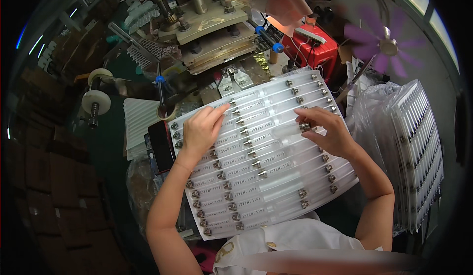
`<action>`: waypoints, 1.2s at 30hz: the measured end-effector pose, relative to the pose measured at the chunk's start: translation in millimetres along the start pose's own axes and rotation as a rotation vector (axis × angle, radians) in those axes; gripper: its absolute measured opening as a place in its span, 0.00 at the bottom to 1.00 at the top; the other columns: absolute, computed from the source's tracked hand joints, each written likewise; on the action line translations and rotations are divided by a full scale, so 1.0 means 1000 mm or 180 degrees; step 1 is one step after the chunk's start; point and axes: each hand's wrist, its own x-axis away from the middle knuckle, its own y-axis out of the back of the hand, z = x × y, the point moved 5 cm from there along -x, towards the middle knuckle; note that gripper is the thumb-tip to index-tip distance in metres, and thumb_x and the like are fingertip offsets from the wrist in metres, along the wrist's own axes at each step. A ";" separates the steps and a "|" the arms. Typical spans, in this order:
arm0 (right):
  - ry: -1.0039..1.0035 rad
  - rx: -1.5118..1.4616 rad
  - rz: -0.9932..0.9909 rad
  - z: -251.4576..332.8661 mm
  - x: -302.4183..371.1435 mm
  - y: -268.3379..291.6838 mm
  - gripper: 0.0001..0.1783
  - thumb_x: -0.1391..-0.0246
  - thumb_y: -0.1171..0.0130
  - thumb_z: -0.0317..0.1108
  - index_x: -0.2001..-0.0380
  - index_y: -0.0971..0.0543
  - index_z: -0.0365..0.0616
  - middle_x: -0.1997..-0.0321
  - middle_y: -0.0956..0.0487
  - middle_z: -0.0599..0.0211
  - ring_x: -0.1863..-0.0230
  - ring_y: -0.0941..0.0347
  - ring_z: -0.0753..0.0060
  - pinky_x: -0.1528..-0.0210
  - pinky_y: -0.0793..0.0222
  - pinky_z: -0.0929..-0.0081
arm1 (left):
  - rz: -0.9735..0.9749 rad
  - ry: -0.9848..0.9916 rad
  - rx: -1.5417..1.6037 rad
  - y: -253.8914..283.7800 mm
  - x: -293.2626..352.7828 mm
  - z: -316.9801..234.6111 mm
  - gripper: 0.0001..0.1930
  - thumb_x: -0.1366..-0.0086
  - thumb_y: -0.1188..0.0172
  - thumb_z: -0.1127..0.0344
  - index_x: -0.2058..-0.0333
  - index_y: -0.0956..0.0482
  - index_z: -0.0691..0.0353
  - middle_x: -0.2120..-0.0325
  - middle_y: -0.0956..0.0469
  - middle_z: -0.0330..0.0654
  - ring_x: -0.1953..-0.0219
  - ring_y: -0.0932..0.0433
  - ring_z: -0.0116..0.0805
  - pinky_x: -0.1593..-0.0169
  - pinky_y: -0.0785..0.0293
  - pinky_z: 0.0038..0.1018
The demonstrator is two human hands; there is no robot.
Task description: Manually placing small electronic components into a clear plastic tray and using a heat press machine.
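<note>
A wide clear plastic blister tray (266, 152) lies in front of the person, with rows of small metal fittings (256, 163) in its long pockets. The left hand (201, 131) rests flat on the tray's left part, its fingers together and stretched toward the far edge. The right hand (327, 129) pinches one metal fitting (305, 126) near the tray's right edge. A stack of similar trays (419, 157) stands just beside the right side. Beyond the far edge stand a press machine (212, 29) and a red box (315, 48).
</note>
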 end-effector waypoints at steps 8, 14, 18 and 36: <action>-0.0268 0.0418 -0.0775 -0.044 -0.051 0.019 0.18 0.51 0.37 0.23 0.53 0.22 0.41 0.62 0.18 0.63 0.64 0.22 0.76 0.59 0.27 0.80 | -0.0387 -0.0354 -0.0955 -0.049 -0.086 0.033 0.13 0.41 0.43 0.69 0.56 0.22 0.53 0.76 0.25 0.41 0.73 0.22 0.40 0.72 0.25 0.33; 0.0375 0.0725 -0.0971 -0.048 -0.119 -0.002 0.19 0.51 0.37 0.22 0.53 0.23 0.40 0.57 0.21 0.62 0.61 0.23 0.75 0.58 0.26 0.77 | -0.0203 -0.0386 -0.0097 -0.038 -0.048 -0.013 0.14 0.43 0.42 0.70 0.57 0.22 0.54 0.78 0.26 0.42 0.74 0.23 0.41 0.72 0.26 0.34; 0.1547 0.1498 -0.0927 -0.032 -0.147 -0.052 0.19 0.55 0.38 0.22 0.55 0.23 0.42 0.55 0.22 0.62 0.59 0.22 0.61 0.59 0.25 0.71 | 0.0190 -0.0242 0.1471 -0.021 0.029 -0.086 0.14 0.43 0.41 0.70 0.57 0.22 0.53 0.78 0.28 0.41 0.76 0.25 0.39 0.74 0.27 0.32; 0.0345 0.1108 -0.0221 -0.072 -0.200 -0.089 0.35 0.55 0.32 0.36 0.42 0.31 0.50 0.47 0.24 0.54 0.50 0.26 0.51 0.50 0.30 0.63 | 0.1014 -0.0729 0.1605 -0.034 0.094 -0.122 0.19 0.45 0.46 0.72 0.52 0.26 0.64 0.76 0.31 0.38 0.70 0.28 0.33 0.69 0.28 0.26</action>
